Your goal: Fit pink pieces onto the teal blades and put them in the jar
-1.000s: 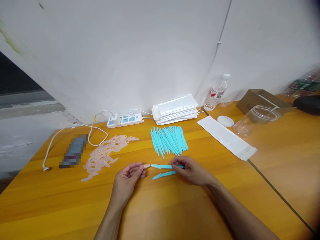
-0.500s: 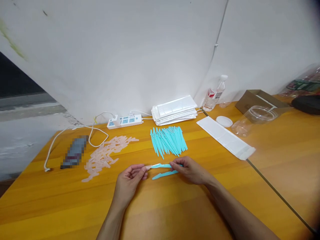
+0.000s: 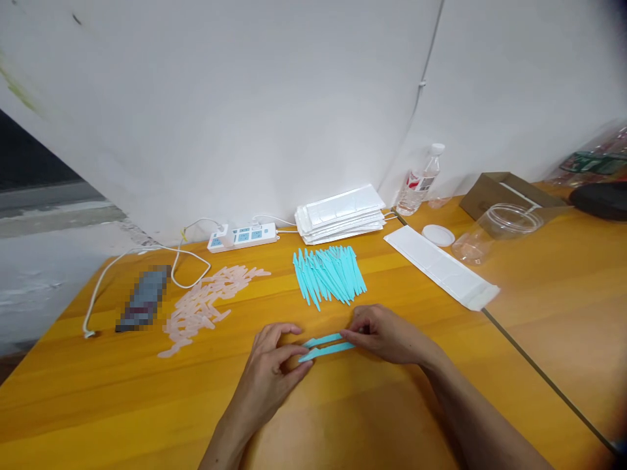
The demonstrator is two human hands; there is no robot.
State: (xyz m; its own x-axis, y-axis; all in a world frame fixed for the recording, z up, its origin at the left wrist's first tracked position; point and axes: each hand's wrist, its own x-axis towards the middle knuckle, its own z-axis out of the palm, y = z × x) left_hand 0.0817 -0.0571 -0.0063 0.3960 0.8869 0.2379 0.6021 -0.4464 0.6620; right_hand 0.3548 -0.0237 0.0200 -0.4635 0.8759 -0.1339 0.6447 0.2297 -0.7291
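Note:
Two turquoise eyebrow razors lie side by side low over the table, the upper razor (image 3: 323, 340) and the lower razor (image 3: 327, 351). The thumb and fingers of my right hand (image 3: 385, 334) are closed on the handle of the upper one; this hand hides both handle ends. My left hand (image 3: 272, 362) has its fingers apart around the blade ends, with thumb and fingertips at the lower razor's tip. Beyond my hands is a pile of similar turquoise razors (image 3: 330, 274). Small translucent pink pieces, like blade caps (image 3: 208, 300), lie spread out on the left.
A stack of white packets (image 3: 340, 219) and a power strip (image 3: 242, 236) are by the wall. On the right are a single white packet (image 3: 441, 266), a white lid (image 3: 438, 235), a clear jar (image 3: 477, 241), a water bottle (image 3: 417, 186) and a brown box (image 3: 509, 196). A white cable (image 3: 147, 248) runs at left.
My left hand no longer pinches the pink piece at the razor's blade end; its fingers have spread. The held razor has come down beside the other, which has shifted slightly towards me.

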